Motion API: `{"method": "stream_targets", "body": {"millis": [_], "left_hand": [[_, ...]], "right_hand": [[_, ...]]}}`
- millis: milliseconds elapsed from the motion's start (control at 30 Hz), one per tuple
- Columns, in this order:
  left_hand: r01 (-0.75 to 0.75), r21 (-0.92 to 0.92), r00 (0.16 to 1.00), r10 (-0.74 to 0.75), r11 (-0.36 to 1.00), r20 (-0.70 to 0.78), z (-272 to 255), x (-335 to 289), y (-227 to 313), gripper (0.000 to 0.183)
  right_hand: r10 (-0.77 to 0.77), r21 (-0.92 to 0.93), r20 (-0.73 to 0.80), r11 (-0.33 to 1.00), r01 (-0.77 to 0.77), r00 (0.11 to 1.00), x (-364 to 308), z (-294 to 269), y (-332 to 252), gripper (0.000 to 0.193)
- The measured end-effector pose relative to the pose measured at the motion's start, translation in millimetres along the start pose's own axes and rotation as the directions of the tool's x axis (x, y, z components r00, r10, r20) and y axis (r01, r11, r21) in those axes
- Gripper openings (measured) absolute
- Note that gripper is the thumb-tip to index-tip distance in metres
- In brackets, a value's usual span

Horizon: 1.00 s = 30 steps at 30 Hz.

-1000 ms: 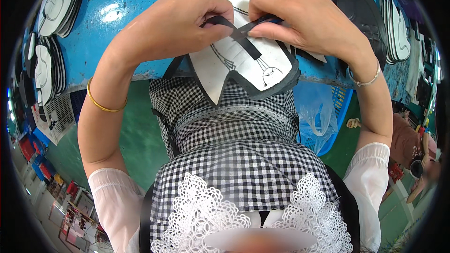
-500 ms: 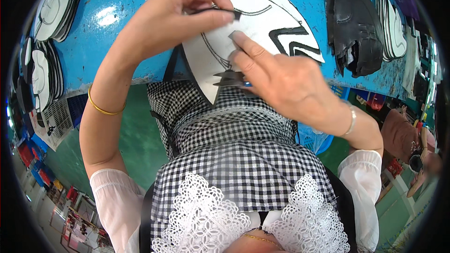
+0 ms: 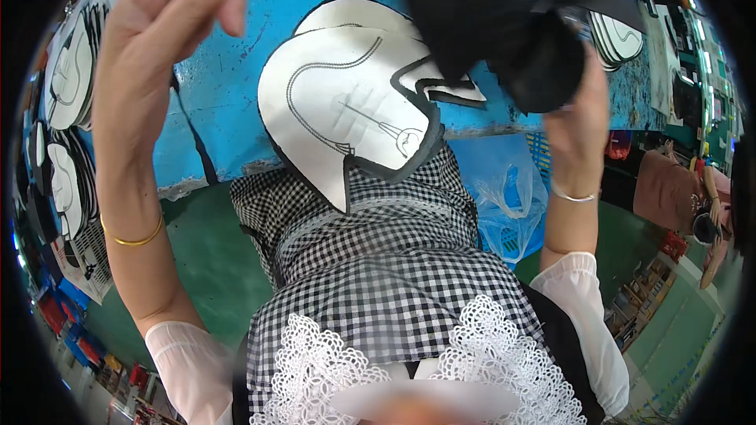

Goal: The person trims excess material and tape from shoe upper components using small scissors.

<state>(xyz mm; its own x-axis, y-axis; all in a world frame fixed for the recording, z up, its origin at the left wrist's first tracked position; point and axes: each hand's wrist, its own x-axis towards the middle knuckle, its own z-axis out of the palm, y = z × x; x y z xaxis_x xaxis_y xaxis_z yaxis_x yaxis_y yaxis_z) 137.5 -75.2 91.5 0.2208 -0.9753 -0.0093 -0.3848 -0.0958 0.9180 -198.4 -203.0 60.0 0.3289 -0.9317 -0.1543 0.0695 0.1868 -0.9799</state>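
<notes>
In front of me, white shoe-upper pieces (image 3: 315, 94) with black edges and printed stitch lines overlap on the table, their pointed lower end over my lap. My left hand (image 3: 169, 24) is raised at the upper left, fingers curled. Something dark shows at its fingertips by the picture's top edge, too little to name. At the upper right, my right hand (image 3: 579, 122) grips a black shoe upper (image 3: 488, 8), held up over the table and blurred. It hides most of the right fingers. I see no scissors now.
The blue table (image 3: 228, 94) has worn, chipped edges. White pieces (image 3: 71, 79) are stacked at its left, with another white stack (image 3: 618, 35) at the far right. A black strip (image 3: 193, 130) hangs over the front edge. A plastic bag (image 3: 508, 189) hangs near my right forearm.
My hands have moved apart, the left up and leftward, the right up and rightward. The right has taken up the black shoe upper. The white pieces now lie unheld; the scissors are out of sight.
</notes>
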Motion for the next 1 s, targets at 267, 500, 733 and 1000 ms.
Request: {"method": "stream_targets", "body": {"millis": [267,500,733,1000], "left_hand": [[0.074,-0.048,0.922,-0.05,0.996,0.385,46,4,5,0.007],[0.206,-0.023,0.838,-0.164,0.978,0.521,47,-9,-1,0.006],[0.06,-0.05,0.931,-0.038,0.997,0.362,38,-12,-6,0.005],[-0.021,0.181,0.849,-0.078,0.983,0.523,68,-2,-11,0.01]], "right_hand": [[-0.432,-0.29,-0.317,0.892,0.347,0.845,27,-159,-26,0.021],[-0.137,-0.492,0.824,0.308,0.814,0.55,-25,-2,15,0.052],[-0.282,-0.498,0.773,0.285,0.819,0.568,-47,35,56,0.039],[-0.232,-0.54,0.723,0.398,0.741,0.651,-54,37,57,0.035]]}}
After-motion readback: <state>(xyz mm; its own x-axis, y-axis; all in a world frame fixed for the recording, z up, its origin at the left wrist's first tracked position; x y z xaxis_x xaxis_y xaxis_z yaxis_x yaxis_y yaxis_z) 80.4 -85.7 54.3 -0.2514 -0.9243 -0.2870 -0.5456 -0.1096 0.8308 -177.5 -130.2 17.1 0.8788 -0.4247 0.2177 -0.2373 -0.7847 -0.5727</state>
